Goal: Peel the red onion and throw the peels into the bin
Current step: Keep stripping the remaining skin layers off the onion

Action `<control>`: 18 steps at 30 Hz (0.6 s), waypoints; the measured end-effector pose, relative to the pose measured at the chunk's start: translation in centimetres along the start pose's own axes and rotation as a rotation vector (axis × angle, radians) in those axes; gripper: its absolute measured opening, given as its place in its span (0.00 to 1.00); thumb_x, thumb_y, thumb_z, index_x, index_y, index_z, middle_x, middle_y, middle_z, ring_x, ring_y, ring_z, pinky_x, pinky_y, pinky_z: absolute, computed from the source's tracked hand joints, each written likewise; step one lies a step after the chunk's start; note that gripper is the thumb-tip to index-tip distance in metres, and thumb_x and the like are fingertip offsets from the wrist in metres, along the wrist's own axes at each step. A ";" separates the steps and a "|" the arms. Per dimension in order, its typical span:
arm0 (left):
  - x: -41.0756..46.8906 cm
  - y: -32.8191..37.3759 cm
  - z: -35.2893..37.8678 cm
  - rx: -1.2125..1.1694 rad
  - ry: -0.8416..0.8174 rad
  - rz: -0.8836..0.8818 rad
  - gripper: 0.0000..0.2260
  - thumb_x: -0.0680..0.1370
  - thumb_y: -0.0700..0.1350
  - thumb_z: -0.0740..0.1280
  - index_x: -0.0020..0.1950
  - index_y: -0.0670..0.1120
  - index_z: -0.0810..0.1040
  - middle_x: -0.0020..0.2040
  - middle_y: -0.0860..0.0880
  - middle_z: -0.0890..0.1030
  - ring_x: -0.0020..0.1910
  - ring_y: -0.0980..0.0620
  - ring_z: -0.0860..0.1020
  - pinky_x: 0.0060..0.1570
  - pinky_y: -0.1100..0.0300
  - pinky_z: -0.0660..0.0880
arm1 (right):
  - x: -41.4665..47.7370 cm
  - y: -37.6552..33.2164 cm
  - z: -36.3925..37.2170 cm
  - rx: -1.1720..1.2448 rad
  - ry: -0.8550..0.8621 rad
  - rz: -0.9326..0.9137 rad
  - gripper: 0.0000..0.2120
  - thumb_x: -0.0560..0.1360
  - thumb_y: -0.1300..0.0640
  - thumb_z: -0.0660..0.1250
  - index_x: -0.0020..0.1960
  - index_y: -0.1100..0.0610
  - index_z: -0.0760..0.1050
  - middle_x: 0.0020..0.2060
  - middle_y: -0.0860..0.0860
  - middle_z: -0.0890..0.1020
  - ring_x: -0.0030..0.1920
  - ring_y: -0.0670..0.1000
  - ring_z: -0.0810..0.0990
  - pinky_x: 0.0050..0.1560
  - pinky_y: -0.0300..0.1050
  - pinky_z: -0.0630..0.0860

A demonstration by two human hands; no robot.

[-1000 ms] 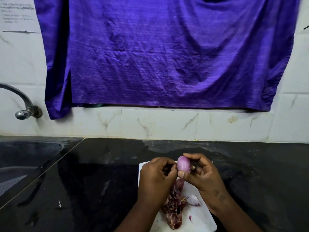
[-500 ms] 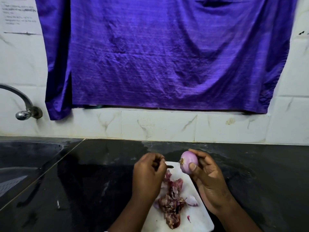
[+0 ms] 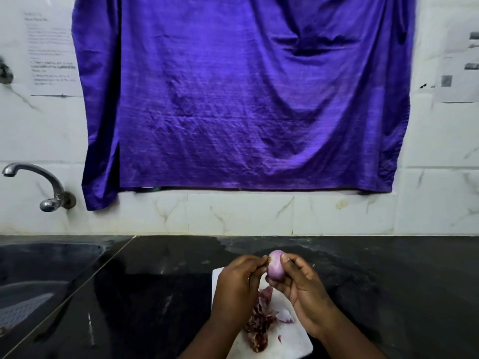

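Black polished stone counter (image 3: 155, 294) lies below us. Over it our right hand (image 3: 303, 288) cups a small, round, pale-purple red onion (image 3: 276, 264) in curled fingers. Our left hand (image 3: 238, 283), fingers curled, pinches the onion's brown end. Beneath them, dark red papery peels (image 3: 259, 325) are heaped on a white rectangular cutting board (image 3: 293, 340). A purple cloth (image 3: 246, 99) hangs on the wall behind.

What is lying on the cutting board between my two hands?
In the head view, a pile of red onion peels lies on the white cutting board, between the left hand and right hand, below the onion.
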State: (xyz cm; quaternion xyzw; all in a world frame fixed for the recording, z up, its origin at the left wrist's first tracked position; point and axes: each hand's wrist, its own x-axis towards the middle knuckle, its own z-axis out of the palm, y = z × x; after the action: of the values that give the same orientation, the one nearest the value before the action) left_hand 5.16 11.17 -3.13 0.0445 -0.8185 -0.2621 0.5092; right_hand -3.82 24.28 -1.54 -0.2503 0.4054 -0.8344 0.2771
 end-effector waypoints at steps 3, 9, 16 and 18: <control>0.2 0.7 -0.6 0.070 -0.015 0.019 0.08 0.77 0.42 0.73 0.53 0.53 0.87 0.48 0.59 0.86 0.47 0.63 0.82 0.48 0.68 0.78 | -0.7 -0.5 0.1 -0.093 0.011 -0.016 0.15 0.70 0.54 0.73 0.53 0.62 0.81 0.48 0.63 0.86 0.45 0.56 0.86 0.45 0.47 0.84; 0.1 2.3 -1.2 0.185 -0.050 -0.037 0.05 0.76 0.49 0.70 0.42 0.51 0.84 0.38 0.56 0.83 0.38 0.59 0.79 0.37 0.67 0.72 | -2.0 -1.2 0.6 -0.210 0.016 -0.068 0.17 0.69 0.59 0.76 0.54 0.66 0.78 0.46 0.62 0.87 0.43 0.55 0.86 0.41 0.47 0.84; 0.6 2.8 -2.4 0.233 -0.018 -0.207 0.06 0.72 0.47 0.72 0.35 0.49 0.81 0.32 0.54 0.81 0.32 0.58 0.78 0.34 0.60 0.73 | -2.7 -2.0 0.2 -0.285 -0.050 -0.066 0.12 0.72 0.63 0.76 0.52 0.66 0.80 0.40 0.62 0.83 0.37 0.54 0.80 0.36 0.43 0.79; 1.7 1.5 -3.5 0.228 0.015 -0.349 0.10 0.73 0.45 0.73 0.33 0.45 0.79 0.30 0.52 0.82 0.31 0.56 0.79 0.33 0.57 0.76 | -3.1 -2.5 -0.4 -0.350 -0.101 -0.072 0.15 0.68 0.59 0.76 0.53 0.63 0.83 0.42 0.62 0.84 0.39 0.54 0.80 0.39 0.44 0.79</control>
State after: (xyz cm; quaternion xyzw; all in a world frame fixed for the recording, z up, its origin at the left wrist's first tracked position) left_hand 7.62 10.50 0.16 0.2448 -0.8189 -0.2519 0.4539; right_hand -2.46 27.83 -0.35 -0.3507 0.5206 -0.7469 0.2194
